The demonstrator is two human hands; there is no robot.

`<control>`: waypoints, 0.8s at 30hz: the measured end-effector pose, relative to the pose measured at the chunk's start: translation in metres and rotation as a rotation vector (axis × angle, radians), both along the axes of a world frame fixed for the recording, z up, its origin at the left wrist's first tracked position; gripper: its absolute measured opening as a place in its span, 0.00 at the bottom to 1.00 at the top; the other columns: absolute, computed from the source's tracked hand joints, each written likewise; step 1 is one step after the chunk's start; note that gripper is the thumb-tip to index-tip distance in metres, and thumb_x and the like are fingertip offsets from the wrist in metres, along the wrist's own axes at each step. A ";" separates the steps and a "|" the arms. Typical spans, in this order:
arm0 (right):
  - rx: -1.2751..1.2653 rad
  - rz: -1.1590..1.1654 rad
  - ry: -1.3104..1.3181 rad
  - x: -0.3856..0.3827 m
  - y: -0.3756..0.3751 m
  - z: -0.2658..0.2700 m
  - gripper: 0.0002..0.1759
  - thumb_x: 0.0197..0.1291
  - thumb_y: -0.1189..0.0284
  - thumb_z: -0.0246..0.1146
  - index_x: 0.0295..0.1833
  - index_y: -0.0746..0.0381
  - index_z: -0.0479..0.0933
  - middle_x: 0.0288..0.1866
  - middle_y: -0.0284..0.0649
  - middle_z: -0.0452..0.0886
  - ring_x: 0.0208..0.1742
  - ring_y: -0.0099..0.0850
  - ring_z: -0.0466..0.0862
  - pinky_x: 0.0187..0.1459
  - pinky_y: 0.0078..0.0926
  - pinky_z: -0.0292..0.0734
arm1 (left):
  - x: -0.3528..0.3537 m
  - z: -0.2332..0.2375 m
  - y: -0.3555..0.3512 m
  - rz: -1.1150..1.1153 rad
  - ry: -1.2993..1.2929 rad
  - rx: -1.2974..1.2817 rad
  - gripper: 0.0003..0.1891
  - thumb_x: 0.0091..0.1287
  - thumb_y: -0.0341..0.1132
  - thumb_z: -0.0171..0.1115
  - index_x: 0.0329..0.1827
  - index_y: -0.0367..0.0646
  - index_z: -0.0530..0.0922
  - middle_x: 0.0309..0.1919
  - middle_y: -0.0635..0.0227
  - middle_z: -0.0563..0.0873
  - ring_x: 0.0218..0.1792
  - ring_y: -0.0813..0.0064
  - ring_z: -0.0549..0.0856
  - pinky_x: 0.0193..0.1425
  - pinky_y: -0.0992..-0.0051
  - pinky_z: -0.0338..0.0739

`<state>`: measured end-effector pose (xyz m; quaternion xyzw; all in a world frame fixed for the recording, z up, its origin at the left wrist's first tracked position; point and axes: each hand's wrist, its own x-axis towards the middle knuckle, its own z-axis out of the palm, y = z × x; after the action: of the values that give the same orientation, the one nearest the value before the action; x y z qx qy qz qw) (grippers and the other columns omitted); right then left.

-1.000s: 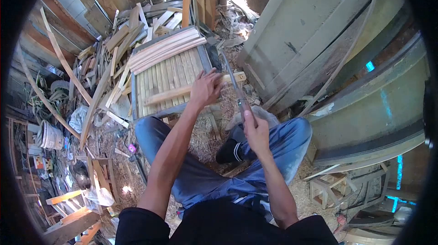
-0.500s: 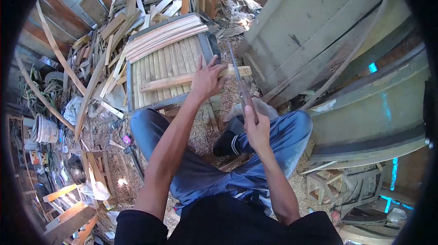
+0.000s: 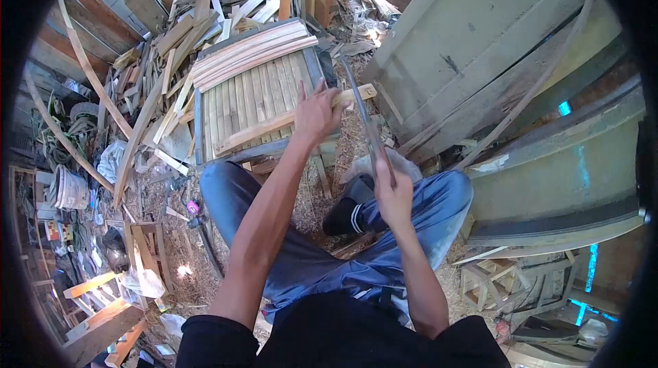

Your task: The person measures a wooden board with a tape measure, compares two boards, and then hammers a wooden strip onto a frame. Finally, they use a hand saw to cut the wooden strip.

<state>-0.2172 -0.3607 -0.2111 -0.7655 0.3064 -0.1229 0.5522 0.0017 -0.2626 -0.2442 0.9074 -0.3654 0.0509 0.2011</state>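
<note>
My left hand (image 3: 317,116) presses on a narrow wooden strip (image 3: 257,131) that lies across a slatted wooden board (image 3: 253,94). Its thumb side is against the strip and some fingers are spread. In my right hand (image 3: 393,186) is the handle of a long, thin metal tool (image 3: 363,111), perhaps a saw. The tool's blade points away from me and crosses the strip near its right end, just right of my left hand. Several thin strips (image 3: 253,53) lie together along the board's far side.
Scrap wood (image 3: 181,39) is heaped behind and left of the board. Large grey panels (image 3: 473,46) lean at the right. A white bucket (image 3: 70,188) stands at the far left. A pink object (image 3: 192,207) lies on the shavings-covered floor near my knee.
The tool in my right hand has tilted, its handle now lower and further right. My left hand has shifted slightly on the strip. The whole view has moved a little.
</note>
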 end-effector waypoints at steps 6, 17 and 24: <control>0.066 -0.001 0.036 -0.050 -0.006 0.017 0.31 0.69 0.54 0.58 0.22 0.71 0.70 0.13 0.36 0.64 0.19 0.22 0.65 0.23 0.32 0.62 | 0.003 -0.001 0.003 -0.057 0.080 0.035 0.23 0.69 0.52 0.55 0.60 0.49 0.79 0.59 0.66 0.83 0.70 0.63 0.71 0.78 0.44 0.43; 0.192 -0.025 -0.065 0.035 0.007 -0.001 0.33 0.70 0.51 0.55 0.21 0.67 0.72 0.13 0.34 0.69 0.17 0.23 0.68 0.22 0.32 0.63 | 0.002 0.007 0.005 -0.064 0.046 -0.005 0.23 0.68 0.55 0.56 0.58 0.51 0.81 0.54 0.66 0.85 0.71 0.64 0.70 0.79 0.43 0.38; 0.146 -0.012 -0.299 0.038 -0.001 -0.055 0.32 0.71 0.52 0.55 0.19 0.65 0.72 0.14 0.29 0.70 0.16 0.20 0.66 0.20 0.26 0.61 | 0.005 0.008 0.001 -0.026 0.097 -0.029 0.22 0.69 0.53 0.56 0.57 0.50 0.82 0.55 0.67 0.85 0.71 0.62 0.69 0.78 0.41 0.38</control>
<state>-0.1790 -0.3622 -0.2661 -0.6949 0.2335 -0.2160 0.6449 0.0063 -0.2617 -0.2359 0.9011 -0.3662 0.0095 0.2322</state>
